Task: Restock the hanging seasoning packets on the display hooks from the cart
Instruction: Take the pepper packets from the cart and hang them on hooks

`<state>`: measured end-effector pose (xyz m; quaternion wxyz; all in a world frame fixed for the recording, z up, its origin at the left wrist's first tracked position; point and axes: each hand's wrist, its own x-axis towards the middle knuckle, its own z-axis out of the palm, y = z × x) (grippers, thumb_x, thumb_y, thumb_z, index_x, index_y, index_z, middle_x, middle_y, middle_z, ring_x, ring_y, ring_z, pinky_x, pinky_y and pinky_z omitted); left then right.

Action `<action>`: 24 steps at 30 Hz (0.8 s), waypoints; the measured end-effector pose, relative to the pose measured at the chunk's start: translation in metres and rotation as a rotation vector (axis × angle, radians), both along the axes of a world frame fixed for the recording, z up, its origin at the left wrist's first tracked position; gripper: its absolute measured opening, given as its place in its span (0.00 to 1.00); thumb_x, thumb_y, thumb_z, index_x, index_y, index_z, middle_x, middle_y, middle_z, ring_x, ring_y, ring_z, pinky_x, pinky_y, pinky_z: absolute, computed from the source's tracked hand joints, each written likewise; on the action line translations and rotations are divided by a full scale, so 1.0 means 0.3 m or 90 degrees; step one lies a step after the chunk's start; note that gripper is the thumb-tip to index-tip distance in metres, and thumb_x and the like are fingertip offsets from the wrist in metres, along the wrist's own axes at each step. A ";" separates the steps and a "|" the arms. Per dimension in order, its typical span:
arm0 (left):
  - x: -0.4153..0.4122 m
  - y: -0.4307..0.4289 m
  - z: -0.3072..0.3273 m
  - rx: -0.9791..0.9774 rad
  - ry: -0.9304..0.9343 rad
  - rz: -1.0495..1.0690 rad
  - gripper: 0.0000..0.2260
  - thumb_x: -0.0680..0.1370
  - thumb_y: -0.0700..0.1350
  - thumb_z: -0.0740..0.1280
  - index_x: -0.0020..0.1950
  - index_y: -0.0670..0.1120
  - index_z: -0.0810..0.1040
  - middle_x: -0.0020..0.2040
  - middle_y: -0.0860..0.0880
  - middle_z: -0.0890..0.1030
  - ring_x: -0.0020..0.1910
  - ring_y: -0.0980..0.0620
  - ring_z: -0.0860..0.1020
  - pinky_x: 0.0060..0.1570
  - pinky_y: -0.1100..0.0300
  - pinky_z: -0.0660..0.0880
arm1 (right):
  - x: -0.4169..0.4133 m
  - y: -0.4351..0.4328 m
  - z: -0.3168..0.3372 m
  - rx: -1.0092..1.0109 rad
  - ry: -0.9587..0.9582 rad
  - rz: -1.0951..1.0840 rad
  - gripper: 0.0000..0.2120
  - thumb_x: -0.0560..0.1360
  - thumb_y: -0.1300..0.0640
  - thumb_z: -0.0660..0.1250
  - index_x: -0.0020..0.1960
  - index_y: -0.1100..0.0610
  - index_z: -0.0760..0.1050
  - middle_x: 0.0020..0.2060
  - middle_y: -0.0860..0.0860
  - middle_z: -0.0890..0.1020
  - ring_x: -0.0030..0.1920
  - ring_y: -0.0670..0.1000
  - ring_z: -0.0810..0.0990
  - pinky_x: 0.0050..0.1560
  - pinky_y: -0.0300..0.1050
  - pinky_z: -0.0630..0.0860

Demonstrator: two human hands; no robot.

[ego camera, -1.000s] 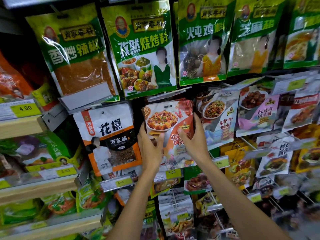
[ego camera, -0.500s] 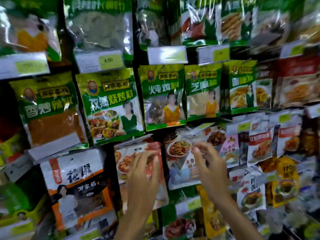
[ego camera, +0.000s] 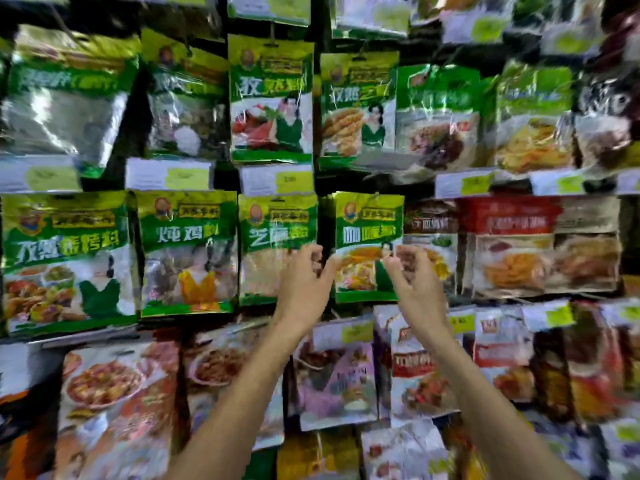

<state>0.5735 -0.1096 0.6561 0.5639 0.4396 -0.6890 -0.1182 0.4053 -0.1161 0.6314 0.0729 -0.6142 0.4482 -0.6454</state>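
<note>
Both hands are up at one green packet [ego camera: 363, 237] in the middle row. The left hand [ego camera: 304, 285] is at its left edge with its fingers curled and its thumb stretched toward the film. The right hand [ego camera: 417, 289] is curled in front of its lower right corner. Blur hides whether either hand is pinching the packet or only closing on it, so I cannot tell the grip.

The packet hangs upright among the other green ones, just right of a neighbour [ego camera: 273, 237] and left of the red packs [ego camera: 509, 237]. Its hook is not clear to see. The cart is out of view.

It is likely a light pouch of thin, glossy film, soft and crinkly and probably slippery, so it would flop if held by one corner. Holding it near the top seam, beside the hang hole, should keep it flat for threading onto the hook.

Its contents cannot be made out. Clear windows on some upper-row pouches show loose dry contents. Yellow tags [ego camera: 277, 180] sit above the row.
</note>
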 end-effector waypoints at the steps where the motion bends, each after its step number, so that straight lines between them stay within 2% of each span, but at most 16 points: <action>1: -0.038 -0.023 -0.009 0.025 0.001 0.005 0.16 0.80 0.50 0.62 0.64 0.41 0.71 0.60 0.45 0.76 0.60 0.49 0.74 0.56 0.58 0.71 | -0.033 -0.036 0.008 0.019 0.002 0.017 0.18 0.80 0.48 0.60 0.67 0.55 0.67 0.60 0.50 0.74 0.60 0.51 0.74 0.56 0.46 0.72; 3: -0.101 -0.064 -0.022 0.039 0.003 0.016 0.17 0.81 0.49 0.60 0.65 0.39 0.69 0.64 0.42 0.72 0.65 0.44 0.71 0.62 0.51 0.70 | -0.078 -0.105 0.024 0.045 0.006 0.026 0.22 0.79 0.47 0.62 0.69 0.57 0.64 0.63 0.53 0.72 0.63 0.54 0.72 0.56 0.43 0.69; 4: -0.126 -0.080 -0.025 0.041 0.000 0.034 0.17 0.81 0.48 0.59 0.65 0.39 0.69 0.65 0.40 0.71 0.66 0.41 0.70 0.63 0.48 0.69 | -0.092 -0.136 0.032 0.066 0.001 0.029 0.26 0.79 0.47 0.62 0.71 0.58 0.62 0.66 0.53 0.70 0.66 0.55 0.69 0.59 0.45 0.68; 6: -0.163 -0.105 -0.027 0.051 -0.015 0.084 0.21 0.82 0.50 0.57 0.70 0.38 0.65 0.69 0.39 0.68 0.69 0.41 0.66 0.66 0.52 0.66 | -0.105 -0.189 0.048 0.109 -0.038 0.071 0.32 0.77 0.45 0.63 0.74 0.59 0.56 0.70 0.54 0.66 0.69 0.55 0.66 0.66 0.50 0.67; 8: -0.189 -0.126 -0.030 0.060 -0.013 0.110 0.27 0.82 0.53 0.54 0.75 0.39 0.56 0.76 0.43 0.58 0.75 0.46 0.57 0.69 0.56 0.58 | -0.107 -0.231 0.062 0.124 -0.076 0.128 0.36 0.76 0.44 0.65 0.75 0.59 0.53 0.71 0.54 0.66 0.70 0.55 0.66 0.68 0.52 0.66; 10: -0.206 -0.147 -0.034 0.059 -0.002 0.123 0.29 0.82 0.56 0.52 0.77 0.40 0.51 0.78 0.45 0.52 0.76 0.50 0.51 0.71 0.57 0.52 | -0.107 -0.265 0.072 0.140 -0.111 0.182 0.39 0.75 0.42 0.65 0.76 0.58 0.51 0.72 0.55 0.66 0.71 0.56 0.66 0.70 0.56 0.64; 12: -0.216 -0.172 -0.038 0.066 0.026 0.121 0.31 0.81 0.58 0.52 0.78 0.41 0.49 0.78 0.47 0.51 0.76 0.51 0.50 0.70 0.59 0.50 | -0.104 -0.294 0.074 0.161 -0.134 0.230 0.42 0.74 0.40 0.65 0.77 0.56 0.47 0.74 0.54 0.63 0.73 0.56 0.63 0.72 0.56 0.62; 15: -0.223 -0.218 -0.038 0.103 0.091 0.062 0.34 0.79 0.62 0.51 0.78 0.44 0.45 0.78 0.48 0.53 0.76 0.49 0.55 0.71 0.55 0.55 | -0.096 -0.331 0.072 0.167 -0.150 0.257 0.42 0.74 0.39 0.64 0.78 0.52 0.45 0.76 0.51 0.59 0.74 0.54 0.60 0.67 0.48 0.61; 19: -0.232 -0.254 -0.044 0.131 0.133 0.040 0.35 0.79 0.63 0.52 0.78 0.46 0.43 0.78 0.48 0.55 0.75 0.49 0.58 0.69 0.57 0.58 | -0.092 -0.364 0.067 0.133 -0.166 0.282 0.38 0.74 0.40 0.65 0.77 0.48 0.50 0.70 0.45 0.65 0.69 0.47 0.63 0.60 0.42 0.61; 22: -0.236 -0.268 -0.048 0.092 0.153 0.037 0.34 0.79 0.61 0.53 0.78 0.47 0.44 0.78 0.49 0.55 0.75 0.51 0.56 0.69 0.58 0.57 | -0.089 -0.377 0.058 0.122 -0.168 0.274 0.36 0.74 0.40 0.65 0.76 0.47 0.53 0.58 0.38 0.67 0.59 0.40 0.65 0.57 0.36 0.62; 24: -0.237 -0.283 -0.045 0.080 0.149 0.037 0.32 0.80 0.60 0.53 0.78 0.48 0.44 0.78 0.49 0.55 0.76 0.51 0.56 0.70 0.57 0.56 | -0.088 -0.385 0.060 0.112 -0.163 0.268 0.33 0.74 0.42 0.65 0.74 0.47 0.56 0.54 0.34 0.70 0.55 0.38 0.69 0.51 0.30 0.65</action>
